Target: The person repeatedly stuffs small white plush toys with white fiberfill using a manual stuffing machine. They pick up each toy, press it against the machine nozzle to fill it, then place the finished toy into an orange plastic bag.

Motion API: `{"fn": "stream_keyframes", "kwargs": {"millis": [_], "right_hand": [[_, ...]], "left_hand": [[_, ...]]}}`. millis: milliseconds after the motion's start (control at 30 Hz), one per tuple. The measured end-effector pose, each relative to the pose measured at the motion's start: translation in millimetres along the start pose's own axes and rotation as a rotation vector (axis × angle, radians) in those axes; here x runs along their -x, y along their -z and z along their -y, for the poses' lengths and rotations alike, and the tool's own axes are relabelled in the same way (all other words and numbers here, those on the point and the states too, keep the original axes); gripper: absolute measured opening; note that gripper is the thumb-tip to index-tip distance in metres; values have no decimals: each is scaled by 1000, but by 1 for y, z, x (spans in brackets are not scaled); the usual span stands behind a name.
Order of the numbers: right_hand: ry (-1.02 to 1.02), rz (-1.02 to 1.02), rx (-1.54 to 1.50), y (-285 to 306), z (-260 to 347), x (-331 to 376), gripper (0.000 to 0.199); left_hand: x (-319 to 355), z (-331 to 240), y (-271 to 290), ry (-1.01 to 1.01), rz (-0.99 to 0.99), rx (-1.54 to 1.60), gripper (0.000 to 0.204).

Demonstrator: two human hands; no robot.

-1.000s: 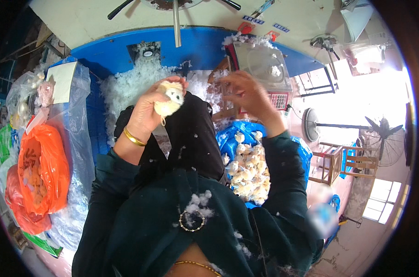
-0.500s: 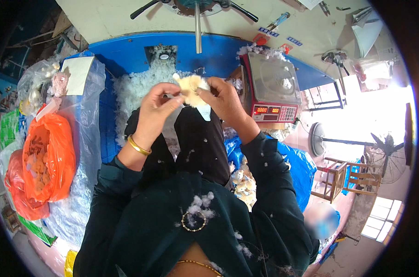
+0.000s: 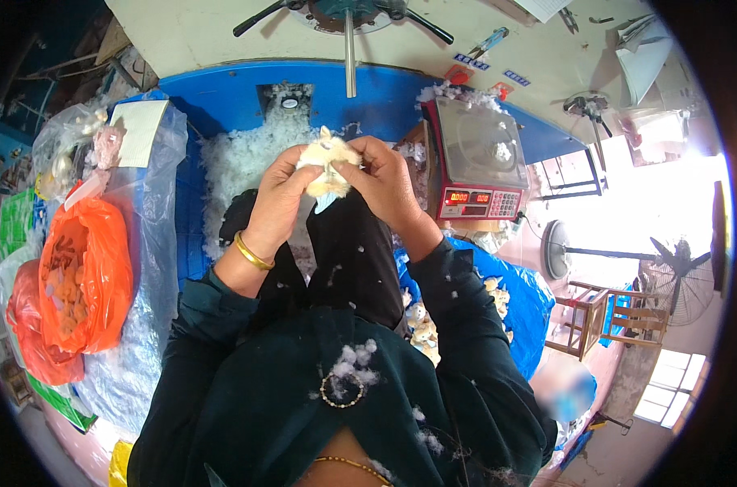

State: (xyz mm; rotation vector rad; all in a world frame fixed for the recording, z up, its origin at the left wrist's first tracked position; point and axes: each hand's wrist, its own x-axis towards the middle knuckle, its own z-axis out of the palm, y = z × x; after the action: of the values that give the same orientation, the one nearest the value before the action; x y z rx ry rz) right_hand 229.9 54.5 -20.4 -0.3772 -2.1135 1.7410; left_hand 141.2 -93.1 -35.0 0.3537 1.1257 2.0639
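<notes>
Above my knees I hold a small cream plush toy (image 3: 326, 152) with both hands. My left hand (image 3: 277, 196) pinches its left side between thumb and fingers. On the opposite side my right hand (image 3: 388, 185) grips it, the thumb pressed into the middle of the fabric. A pale label (image 3: 325, 202) hangs below the toy. White fluffy stuffing (image 3: 226, 154) lies in the blue bin (image 3: 191, 215) beyond my hands. From the machine above the bin, a metal tube (image 3: 350, 61) points toward me, apart from the toy.
At the right stands a red digital scale (image 3: 480, 150). A blue plastic sack (image 3: 535, 296) with several cream plush toys (image 3: 423, 333) lies beside my right leg. Orange bags (image 3: 109, 260) with small plush pieces sit at the left. A fan (image 3: 678, 272) and wooden chairs (image 3: 587, 321) stand farther right.
The plush toy has turned in my hands and moved slightly left. My right hand has shifted left with it, and both thumbs now press on its front.
</notes>
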Motion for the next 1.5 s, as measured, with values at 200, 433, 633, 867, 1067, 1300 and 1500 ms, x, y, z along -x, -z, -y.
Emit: {"fn": "stream_keyframes", "kwargs": {"millis": [200, 433, 633, 867, 1067, 1300, 1500], "right_hand": [[-232, 93, -312, 3, 9, 0, 19], [-110, 2, -148, 2, 11, 0, 14], [14, -28, -43, 0, 13, -1, 12], [-100, -3, -198, 4, 13, 2, 11], [-21, -100, -166, 10, 15, -14, 17], [40, -372, 54, 16, 10, -88, 19], [38, -410, -358, 9, 4, -167, 19]], "left_hand": [[-12, -7, 12, 22, -107, -73, 21], [4, -15, -10, -46, -30, -245, 16], [-5, -11, -18, -183, -14, -355, 21], [-14, -19, -7, 145, 139, -64, 26], [-36, -29, -2, 165, 261, 131, 23], [-119, -31, -26, -137, -34, -305, 18], [-180, -48, -27, -141, -79, -453, 19]]}}
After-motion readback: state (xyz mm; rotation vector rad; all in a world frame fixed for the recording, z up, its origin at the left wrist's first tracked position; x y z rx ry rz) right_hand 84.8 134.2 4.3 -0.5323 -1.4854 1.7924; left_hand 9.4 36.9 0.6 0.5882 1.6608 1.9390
